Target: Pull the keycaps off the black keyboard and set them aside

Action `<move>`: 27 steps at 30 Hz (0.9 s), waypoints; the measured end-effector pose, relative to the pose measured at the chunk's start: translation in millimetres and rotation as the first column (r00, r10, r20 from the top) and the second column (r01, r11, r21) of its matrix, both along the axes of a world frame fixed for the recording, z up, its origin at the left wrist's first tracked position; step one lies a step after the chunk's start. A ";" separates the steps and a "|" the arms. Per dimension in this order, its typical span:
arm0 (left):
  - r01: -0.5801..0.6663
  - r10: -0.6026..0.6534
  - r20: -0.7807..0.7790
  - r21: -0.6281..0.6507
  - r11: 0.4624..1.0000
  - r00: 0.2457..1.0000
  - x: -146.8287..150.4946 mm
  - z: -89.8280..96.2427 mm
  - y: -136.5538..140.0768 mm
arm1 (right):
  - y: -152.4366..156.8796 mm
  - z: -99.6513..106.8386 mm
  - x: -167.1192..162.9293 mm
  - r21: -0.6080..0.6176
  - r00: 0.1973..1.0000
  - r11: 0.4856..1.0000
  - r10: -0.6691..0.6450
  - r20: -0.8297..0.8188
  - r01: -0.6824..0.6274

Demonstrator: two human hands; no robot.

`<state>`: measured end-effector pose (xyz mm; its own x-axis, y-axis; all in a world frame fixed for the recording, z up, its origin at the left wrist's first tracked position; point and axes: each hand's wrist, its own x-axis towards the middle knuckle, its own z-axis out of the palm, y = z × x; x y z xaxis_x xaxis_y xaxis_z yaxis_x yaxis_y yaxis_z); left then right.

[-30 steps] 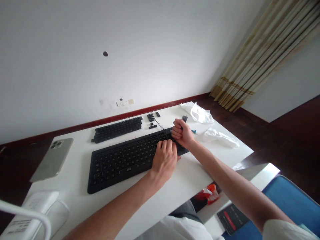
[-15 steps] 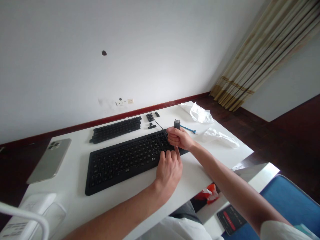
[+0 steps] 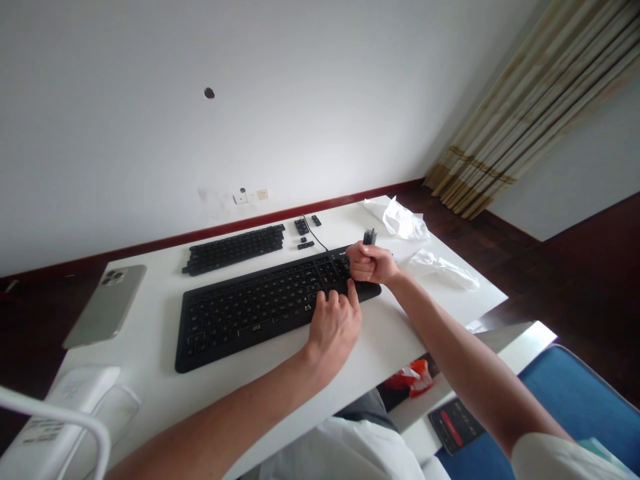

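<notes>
A black keyboard (image 3: 240, 310) lies on the white table, most of its keys showing bare sockets without caps. My left hand (image 3: 334, 330) rests on its right part, fingers bent and index finger extended toward the number pad. My right hand (image 3: 373, 263) is a fist above the keyboard's right end. Out of its top sticks the end of a dark grey tool (image 3: 370, 236) with small prongs; the rest is hidden in the fist. Behind the keyboard sit rows of black keycaps (image 3: 237, 248), with smaller groups of keycaps (image 3: 301, 227) to their right.
A phone (image 3: 107, 303) lies face down at the left, near a white power strip (image 3: 70, 407) with a cable. Crumpled white plastic bags (image 3: 403, 220) are on the table's right. An open drawer (image 3: 520, 347) and a blue chair (image 3: 575, 400) are at my right.
My right hand has shifted a little to the right with the tool, whose end now tilts right. My left hand stays on the keyboard. The blue stick behind my right hand is now mostly hidden.
</notes>
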<state>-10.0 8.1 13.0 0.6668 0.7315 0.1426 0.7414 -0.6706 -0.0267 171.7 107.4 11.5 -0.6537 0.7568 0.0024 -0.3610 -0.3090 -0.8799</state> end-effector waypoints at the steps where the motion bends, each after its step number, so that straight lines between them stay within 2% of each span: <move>1: 0.002 -0.002 -0.007 -0.003 1.000 1.000 0.0 -0.1 0.3 | 2.5 -3.2 3.3 -0.018 0.999 0.999 -0.035 -0.015 0.034; 6: 0.002 -0.002 -0.016 -0.014 1.000 1.000 0.4 -0.3 0.7 | 6.7 -8.5 7.2 -0.087 0.988 0.987 -0.140 -0.060 0.134; 11: 0.008 -0.008 0.003 -0.007 1.000 1.000 -0.3 -0.8 1.1 | -1.7 0.4 -5.5 -0.058 0.983 0.982 -0.182 -0.035 0.180; 13: 0.012 -0.012 0.013 -0.010 1.000 1.000 -0.4 -0.7 1.6 | -3.2 5.4 -8.8 -0.055 0.967 0.967 -0.250 -0.055 0.247; 15: 0.008 -0.007 0.016 -0.020 1.000 1.000 -0.5 0.1 2.0 | -2.4 11.1 -8.8 -0.072 0.924 0.928 -0.370 -0.100 0.364; 18: 0.022 -0.022 0.010 -0.027 0.999 1.000 -1.8 2.3 2.3 | 0.7 20.7 -1.9 -0.068 0.813 0.829 -0.558 -0.166 0.556; 19: 0.065 -0.064 0.022 -0.025 0.998 0.998 -2.5 2.9 2.2 | 1.2 24.1 1.8 -0.037 0.785 0.799 -0.596 -0.170 0.600; 21: 0.246 -0.244 0.069 -0.031 0.969 0.967 -3.8 3.3 2.0 | -0.1 30.7 9.5 0.080 0.755 0.752 -0.644 -0.125 0.654; 23: 0.458 -0.450 0.113 -0.064 0.887 0.886 -4.2 2.0 1.9 | -5.2 36.7 16.3 0.267 0.749 0.725 -0.662 0.018 0.635; 25: 0.579 -0.565 0.133 -0.103 0.809 0.814 -3.5 -0.4 2.1 | -14.0 41.2 20.8 0.483 0.723 0.727 -0.647 0.241 0.489; 27: 0.601 -0.585 0.144 -0.122 0.790 0.798 -2.5 -2.8 2.8 | -24.2 42.7 22.5 0.622 0.651 0.747 -0.596 0.471 0.234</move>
